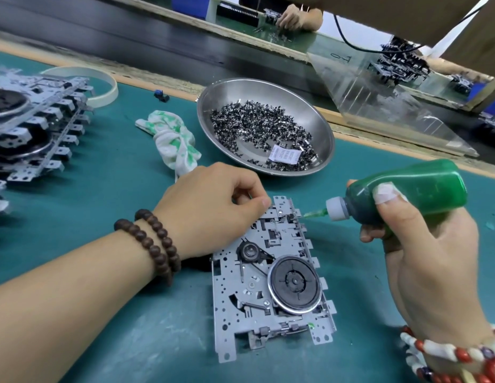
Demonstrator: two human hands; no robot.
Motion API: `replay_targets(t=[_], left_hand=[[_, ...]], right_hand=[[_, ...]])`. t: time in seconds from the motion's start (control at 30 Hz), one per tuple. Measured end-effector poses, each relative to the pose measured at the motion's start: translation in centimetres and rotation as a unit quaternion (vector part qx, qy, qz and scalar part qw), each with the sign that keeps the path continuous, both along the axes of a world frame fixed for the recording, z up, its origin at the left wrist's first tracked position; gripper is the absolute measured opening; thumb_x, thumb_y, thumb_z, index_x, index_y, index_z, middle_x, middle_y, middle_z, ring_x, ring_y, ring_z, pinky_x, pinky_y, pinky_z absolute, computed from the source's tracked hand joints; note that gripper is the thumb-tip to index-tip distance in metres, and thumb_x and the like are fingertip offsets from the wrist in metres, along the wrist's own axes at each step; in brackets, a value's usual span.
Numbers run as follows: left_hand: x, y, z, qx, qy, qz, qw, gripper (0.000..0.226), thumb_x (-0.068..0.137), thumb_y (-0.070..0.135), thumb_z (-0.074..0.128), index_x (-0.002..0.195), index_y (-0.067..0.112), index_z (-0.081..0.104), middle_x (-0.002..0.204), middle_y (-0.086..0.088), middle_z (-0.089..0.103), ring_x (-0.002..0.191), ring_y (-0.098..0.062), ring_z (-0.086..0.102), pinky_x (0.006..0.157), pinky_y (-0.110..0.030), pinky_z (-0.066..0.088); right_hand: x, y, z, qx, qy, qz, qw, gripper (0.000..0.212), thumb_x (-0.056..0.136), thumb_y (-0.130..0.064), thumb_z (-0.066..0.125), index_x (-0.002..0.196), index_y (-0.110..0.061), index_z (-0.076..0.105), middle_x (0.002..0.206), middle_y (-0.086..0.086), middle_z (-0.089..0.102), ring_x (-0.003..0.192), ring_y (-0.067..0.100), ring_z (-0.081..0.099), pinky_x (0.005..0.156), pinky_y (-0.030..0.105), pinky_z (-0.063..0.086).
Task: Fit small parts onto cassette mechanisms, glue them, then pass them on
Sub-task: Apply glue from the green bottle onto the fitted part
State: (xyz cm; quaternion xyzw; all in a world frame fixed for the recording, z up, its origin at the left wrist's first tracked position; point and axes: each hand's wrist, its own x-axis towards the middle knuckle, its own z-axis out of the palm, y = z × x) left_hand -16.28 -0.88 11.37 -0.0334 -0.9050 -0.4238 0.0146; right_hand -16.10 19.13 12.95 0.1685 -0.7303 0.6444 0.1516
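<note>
The flat grey stamped-metal cassette mechanism with the black flywheel (271,283) lies on the teal work mat (108,189) at the 6 o'clock position of the view, long axis running toward 12 o'clock. The left hand (210,214), fingers curled, pinches the mechanism's far corner, which appears to steady it against the nozzle. The right hand (423,252) grips the green squeeze bottle of glue (412,189), held nearly level so the green nozzle tip meets a small part on the mechanism's far right edge. The round stainless-steel dish of small black parts (265,125) sits at 12 o'clock, within short reach for the next fitting. At 9 o'clock, a stack of grey metal mechanisms (33,128) lines the mat's left edge. The white-and-green cloth (174,139) lies at 11 o'clock. Open mat remains at 7 o'clock and 3 o'clock; the black conveyor belt (130,37) runs beyond the wooden border at 12 o'clock.
</note>
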Motion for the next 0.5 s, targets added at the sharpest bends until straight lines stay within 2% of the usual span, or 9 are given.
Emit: replay_targets(t=[0.17, 0.5], left_hand=[[0.02, 0.01, 0.03, -0.003, 0.0, 0.0, 1.0, 0.018, 0.078, 0.044, 0.054, 0.066, 0.032, 0.061, 0.05, 0.024, 0.053, 0.047, 0.005, 0.046, 0.058, -0.022, 0.033], [0.06, -0.05, 0.0, 0.0, 0.001, -0.001, 1.0, 0.018, 0.078, 0.043, 0.055, 0.066, 0.031, 0.062, 0.05, 0.023, 0.054, 0.048, 0.003, 0.047, 0.058, -0.022, 0.033]], right_hand=[[0.02, 0.0, -0.01, 0.002, 0.013, 0.007, 1.0, 0.028, 0.075, -0.046, 0.068, 0.084, -0.02, 0.06, 0.074, -0.004, 0.072, 0.072, 0.02, 0.063, 0.051, 0.018, 0.045], [0.12, -0.03, 0.02, 0.0, 0.024, 0.021, 0.999, 0.026, 0.076, -0.05, 0.065, 0.081, -0.025, 0.065, 0.074, -0.009, 0.071, 0.067, 0.009, 0.061, 0.052, 0.016, 0.046]])
